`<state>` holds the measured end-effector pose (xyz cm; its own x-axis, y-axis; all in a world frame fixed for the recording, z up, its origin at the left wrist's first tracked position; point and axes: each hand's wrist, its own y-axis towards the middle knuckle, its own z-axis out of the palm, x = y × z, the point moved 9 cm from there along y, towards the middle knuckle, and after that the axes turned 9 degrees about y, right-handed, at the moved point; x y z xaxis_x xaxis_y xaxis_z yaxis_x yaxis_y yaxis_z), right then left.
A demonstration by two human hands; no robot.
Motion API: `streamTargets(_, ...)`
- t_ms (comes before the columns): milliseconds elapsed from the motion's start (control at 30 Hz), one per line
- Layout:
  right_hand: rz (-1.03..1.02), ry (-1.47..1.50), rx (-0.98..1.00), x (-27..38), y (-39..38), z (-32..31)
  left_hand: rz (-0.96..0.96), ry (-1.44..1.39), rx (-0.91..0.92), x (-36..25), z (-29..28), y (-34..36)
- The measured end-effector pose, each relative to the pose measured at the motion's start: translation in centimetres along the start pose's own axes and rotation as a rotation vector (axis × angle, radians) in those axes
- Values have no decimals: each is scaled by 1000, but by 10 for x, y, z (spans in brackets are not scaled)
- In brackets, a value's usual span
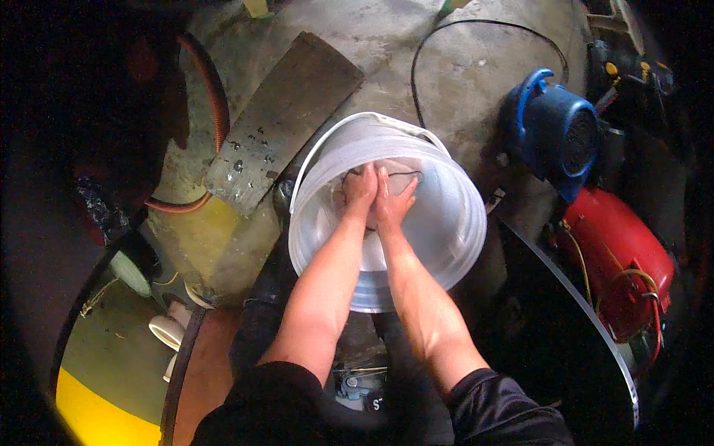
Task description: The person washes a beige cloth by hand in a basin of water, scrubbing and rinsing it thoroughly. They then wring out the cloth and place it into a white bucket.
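Note:
Both of my bare hands reach down into a translucent white plastic bucket (460,212) between my knees. My left hand (360,189) and my right hand (392,199) lie side by side low inside it, their inner edges touching. The right fingers are stretched forward, with one digit spread out to the right. The left fingers also point forward and are partly hidden. Around the fingertips lies a pale pinkish thing (399,167) with a dark thin line across it; its kind is unclear. The bucket's white handle (296,175) rests raised against the far side.
A worn wooden board (294,111) lies on the concrete floor beyond, beside an orange corrugated hose (211,93). At the right stand a blue blower-like machine (561,134) and a red rounded tank (617,249). A black cable (476,22) loops over the floor. White cups (167,331) sit at lower left.

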<state>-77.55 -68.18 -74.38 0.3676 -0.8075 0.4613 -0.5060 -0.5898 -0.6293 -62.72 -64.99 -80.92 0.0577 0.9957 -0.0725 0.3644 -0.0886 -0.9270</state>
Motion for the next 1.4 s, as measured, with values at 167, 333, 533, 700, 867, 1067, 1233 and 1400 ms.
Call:
streamTargets(167, -11, -47, 69, -11, 11, 56, 220, 180, -53, 27, 15, 87)
streamTargets(333, -182, -171, 185, -52, 91, 64, 185, 111, -26, -5, 50, 79)
streamTargets(533, -7, -198, 205, -26, 49, 13, 122, -5, -327, 27, -3, 27)
streamTargets(700, -126, -275, 227, 65, -63, -46, 310, -281, -373, 36, -20, -47)
streamTargets(867, -833, -491, 587, 128, -149, -71, 280, -518, -223, 48, -79, -104)
streamTargets(1067, -274, 20, 257, 63, 1, -32, 499, -272, -350, -8, -82, -101)
streamTargets(1233, -70, -325, 195, 23, 49, 25, 592, 41, -423, -49, -29, -50)
streamTargets(1400, -108, -424, 320, 40, 39, 19, 350, 185, -238, -52, -36, 37)
